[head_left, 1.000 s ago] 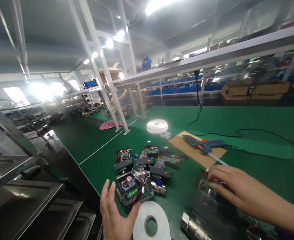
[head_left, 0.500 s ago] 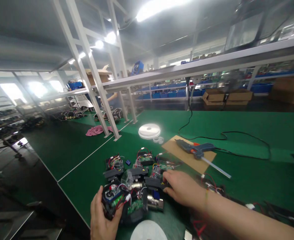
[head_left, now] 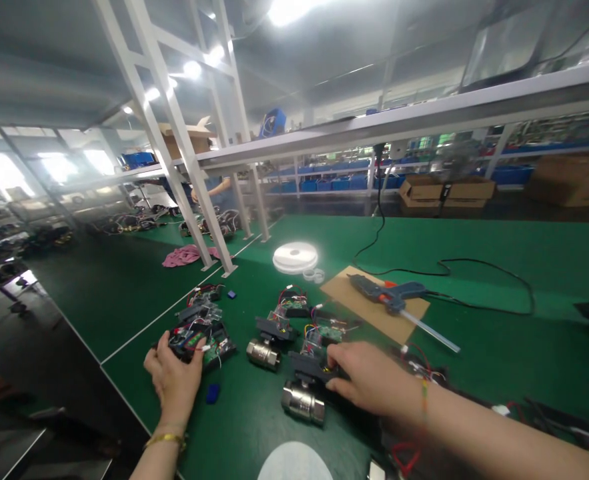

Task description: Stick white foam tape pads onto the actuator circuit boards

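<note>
My left hand is closed around the near side of an open black housing with green circuit boards and wires in it. Beside that hand lies a small blue block. My right hand pinches the right end of a black plastic piece, which sits above a shiny metal valve body. Between the hands stands a smaller metal valve body with a black piece on top. Wired circuit boards lie behind these.
A glue gun with a clear stick rests on brown cardboard, its black cord trailing right. White reels lie further back. A white disc is at the near edge. Shelf posts rise at left, by a pink cloth.
My left hand has moved the black housing left, away from the valve bodies, uncovering the table and the small blue block. My right hand keeps its hold on the black piece.
</note>
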`<action>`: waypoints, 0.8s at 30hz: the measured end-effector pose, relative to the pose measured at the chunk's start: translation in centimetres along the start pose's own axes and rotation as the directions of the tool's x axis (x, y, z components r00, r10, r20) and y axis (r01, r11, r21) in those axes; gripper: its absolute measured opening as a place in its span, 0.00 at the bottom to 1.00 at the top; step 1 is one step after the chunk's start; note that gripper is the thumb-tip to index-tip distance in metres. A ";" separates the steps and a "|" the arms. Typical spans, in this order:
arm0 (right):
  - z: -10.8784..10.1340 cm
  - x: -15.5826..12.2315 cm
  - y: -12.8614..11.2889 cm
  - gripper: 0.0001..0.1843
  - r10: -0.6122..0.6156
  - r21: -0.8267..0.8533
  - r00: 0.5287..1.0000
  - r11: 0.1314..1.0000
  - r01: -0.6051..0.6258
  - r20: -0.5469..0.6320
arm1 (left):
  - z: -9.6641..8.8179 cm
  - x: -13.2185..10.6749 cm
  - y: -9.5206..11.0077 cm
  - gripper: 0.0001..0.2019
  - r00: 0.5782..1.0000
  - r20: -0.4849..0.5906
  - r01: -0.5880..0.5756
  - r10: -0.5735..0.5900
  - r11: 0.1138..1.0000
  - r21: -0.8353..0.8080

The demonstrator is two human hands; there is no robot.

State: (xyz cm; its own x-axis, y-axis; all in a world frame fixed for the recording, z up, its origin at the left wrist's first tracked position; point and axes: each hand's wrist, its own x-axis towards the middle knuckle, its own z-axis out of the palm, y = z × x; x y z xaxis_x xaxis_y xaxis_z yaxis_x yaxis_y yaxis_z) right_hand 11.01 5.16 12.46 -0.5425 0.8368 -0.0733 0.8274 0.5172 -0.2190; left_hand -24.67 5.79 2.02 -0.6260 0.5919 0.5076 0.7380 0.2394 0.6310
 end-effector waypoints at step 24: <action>-1.7 4.1 9.7 0.13 0.138 -0.180 0.989 0.973 -0.146 -0.055 | 1.4 -16.5 12.1 0.43 0.809 0.269 -0.514 0.523 0.851 -0.106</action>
State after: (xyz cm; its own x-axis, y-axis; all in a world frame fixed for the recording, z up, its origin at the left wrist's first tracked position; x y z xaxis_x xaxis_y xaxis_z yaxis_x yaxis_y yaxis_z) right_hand 17.05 13.87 11.67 -0.4145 0.9087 -0.0497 0.9100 0.4137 -0.0271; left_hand -5.06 0.01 0.46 -0.0531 0.8110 0.5826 0.9234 -0.1822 0.3378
